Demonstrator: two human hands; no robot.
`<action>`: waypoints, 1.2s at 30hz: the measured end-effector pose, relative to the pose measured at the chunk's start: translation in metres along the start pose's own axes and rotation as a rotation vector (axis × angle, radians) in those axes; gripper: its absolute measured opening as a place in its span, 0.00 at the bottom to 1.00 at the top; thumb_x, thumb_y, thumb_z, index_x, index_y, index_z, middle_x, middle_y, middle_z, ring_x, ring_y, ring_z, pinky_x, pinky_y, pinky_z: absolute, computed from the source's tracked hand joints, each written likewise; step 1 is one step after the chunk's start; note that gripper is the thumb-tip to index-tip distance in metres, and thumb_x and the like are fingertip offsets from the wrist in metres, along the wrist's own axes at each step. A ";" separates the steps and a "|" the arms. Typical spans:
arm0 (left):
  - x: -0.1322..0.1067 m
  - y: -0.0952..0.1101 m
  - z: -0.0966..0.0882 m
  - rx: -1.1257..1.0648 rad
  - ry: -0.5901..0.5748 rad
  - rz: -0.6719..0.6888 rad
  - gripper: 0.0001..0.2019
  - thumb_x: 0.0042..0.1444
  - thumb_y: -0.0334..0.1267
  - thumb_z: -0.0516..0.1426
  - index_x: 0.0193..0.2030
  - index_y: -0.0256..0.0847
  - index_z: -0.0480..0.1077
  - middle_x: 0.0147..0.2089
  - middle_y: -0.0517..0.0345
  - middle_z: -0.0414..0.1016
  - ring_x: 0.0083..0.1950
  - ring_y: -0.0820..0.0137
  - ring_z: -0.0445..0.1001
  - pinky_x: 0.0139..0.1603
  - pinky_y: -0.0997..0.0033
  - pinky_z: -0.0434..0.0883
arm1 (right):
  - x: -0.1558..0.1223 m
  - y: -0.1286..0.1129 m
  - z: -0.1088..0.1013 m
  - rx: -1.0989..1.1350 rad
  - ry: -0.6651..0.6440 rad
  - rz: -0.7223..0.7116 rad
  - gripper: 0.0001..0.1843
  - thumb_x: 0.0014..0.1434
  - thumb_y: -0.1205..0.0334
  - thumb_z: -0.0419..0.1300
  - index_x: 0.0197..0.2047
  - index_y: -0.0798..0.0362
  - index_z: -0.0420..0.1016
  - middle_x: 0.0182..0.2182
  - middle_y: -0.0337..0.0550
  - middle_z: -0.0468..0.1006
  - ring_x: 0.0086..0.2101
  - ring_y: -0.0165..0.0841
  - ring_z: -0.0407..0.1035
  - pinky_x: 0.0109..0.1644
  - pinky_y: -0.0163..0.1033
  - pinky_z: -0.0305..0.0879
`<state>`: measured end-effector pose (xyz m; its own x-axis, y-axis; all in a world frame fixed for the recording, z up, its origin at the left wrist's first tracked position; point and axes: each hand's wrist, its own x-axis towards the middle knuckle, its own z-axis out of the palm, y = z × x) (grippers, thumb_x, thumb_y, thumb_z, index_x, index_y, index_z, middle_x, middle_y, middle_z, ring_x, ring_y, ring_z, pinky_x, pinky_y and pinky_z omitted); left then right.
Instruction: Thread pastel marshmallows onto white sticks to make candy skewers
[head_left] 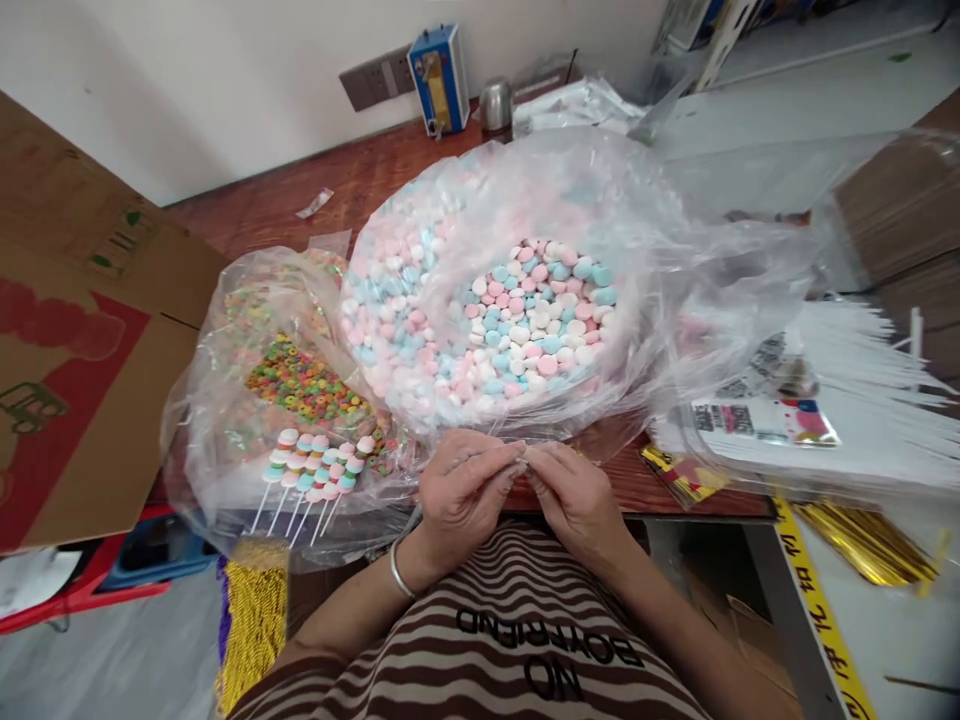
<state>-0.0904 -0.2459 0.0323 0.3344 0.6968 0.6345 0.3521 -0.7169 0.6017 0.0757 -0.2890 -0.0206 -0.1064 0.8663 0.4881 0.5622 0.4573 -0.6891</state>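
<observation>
- Head view, left hand (459, 490): near centre at the surface edge, grip pinched narrow on a small pale piece, too small to identify; a bangle on the wrist.
- Right hand (574, 492): touching the left at the fingertips, grip likewise narrow on the same piece.
- Pastel candy bag (480, 300): just beyond the hands, open, pink, blue and white discs.
- Ring candy bag (300, 380): left of it, multicoloured rings.
- Finished skewers (311, 470): near left, lying on plastic, discs stacked on white sticks.
- White sticks (862, 400): right, bundled in wrap.
- Wooden surface (300, 200); cardboard box (75, 350) far left.
- Step, judged: threading or preparing one piece between the fingertips; a next move likely calls for a stick or disc within reach.
</observation>
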 end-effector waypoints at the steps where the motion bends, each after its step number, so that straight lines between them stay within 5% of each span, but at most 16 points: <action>1: -0.001 -0.001 0.001 -0.026 0.003 -0.019 0.15 0.60 0.27 0.63 0.52 0.43 0.78 0.39 0.56 0.83 0.40 0.70 0.79 0.44 0.70 0.77 | -0.001 0.001 0.001 -0.046 0.004 -0.008 0.16 0.72 0.67 0.53 0.58 0.52 0.77 0.40 0.48 0.82 0.41 0.36 0.77 0.45 0.39 0.74; 12: 0.001 -0.011 0.000 -0.195 0.007 -0.292 0.08 0.60 0.29 0.64 0.44 0.43 0.79 0.40 0.57 0.83 0.41 0.71 0.79 0.44 0.72 0.74 | -0.003 0.003 0.000 -0.173 0.035 -0.035 0.16 0.71 0.66 0.56 0.59 0.57 0.76 0.36 0.48 0.83 0.35 0.38 0.76 0.40 0.41 0.72; 17: 0.026 -0.024 -0.001 -0.364 -0.143 -0.586 0.03 0.59 0.38 0.66 0.38 0.41 0.79 0.37 0.56 0.81 0.40 0.71 0.78 0.43 0.72 0.73 | -0.002 0.001 -0.003 -0.039 0.118 -0.006 0.17 0.71 0.68 0.55 0.61 0.55 0.73 0.44 0.50 0.86 0.40 0.36 0.81 0.46 0.38 0.74; 21: 0.036 -0.026 0.011 -0.456 -0.175 -0.730 0.06 0.57 0.40 0.68 0.36 0.40 0.80 0.36 0.56 0.81 0.39 0.70 0.77 0.43 0.72 0.73 | 0.000 0.001 -0.006 0.117 0.061 0.142 0.14 0.72 0.66 0.52 0.56 0.54 0.75 0.32 0.41 0.83 0.30 0.31 0.78 0.37 0.33 0.72; 26: 0.031 -0.028 0.022 -0.495 -0.156 -0.794 0.07 0.56 0.41 0.68 0.36 0.40 0.80 0.36 0.58 0.80 0.38 0.72 0.75 0.42 0.73 0.72 | -0.003 0.001 -0.008 0.405 -0.076 0.320 0.15 0.74 0.63 0.48 0.54 0.53 0.74 0.23 0.32 0.73 0.22 0.25 0.68 0.28 0.29 0.65; 36: 0.027 -0.028 0.029 -0.556 -0.147 -0.877 0.11 0.54 0.44 0.70 0.37 0.40 0.78 0.34 0.58 0.79 0.35 0.72 0.75 0.38 0.73 0.75 | -0.005 0.004 -0.010 0.708 -0.200 0.479 0.21 0.76 0.53 0.46 0.53 0.55 0.76 0.23 0.35 0.73 0.21 0.26 0.66 0.26 0.31 0.65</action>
<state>-0.0661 -0.2066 0.0183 0.2721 0.9464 -0.1742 0.0833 0.1572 0.9840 0.0867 -0.2940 -0.0201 -0.1681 0.9858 0.0040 -0.0507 -0.0046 -0.9987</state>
